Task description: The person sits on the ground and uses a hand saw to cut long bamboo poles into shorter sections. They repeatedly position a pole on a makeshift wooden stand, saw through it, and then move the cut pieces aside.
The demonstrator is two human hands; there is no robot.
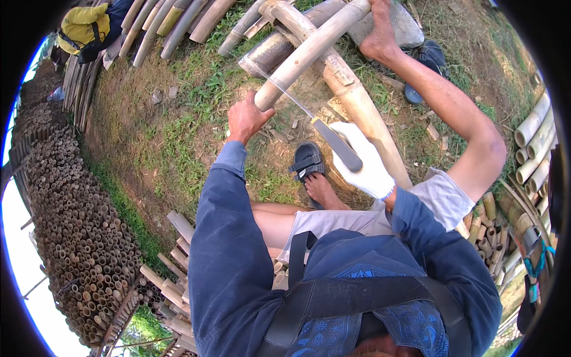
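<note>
Navy jacket (pixel 226 238) nearest. Left hand (pixel 247 119) curls round near end of bamboo pole (pixel 315 50), laid across thicker bamboo (pixel 364 107); gloved right hand (pixel 360 157) wraps saw handle (pixel 337 144). Pole likely light, stiff, slick, prone to rolling; grip end, clear of blade (pixel 300 105).

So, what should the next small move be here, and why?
Probably one short, light pull of the saw. The gloved right hand holds its handle, the thin blade crosses the bamboo pole near its end, and the bare left hand grasps that end, close to the blade, so a gentle stroke seems wise.
</note>
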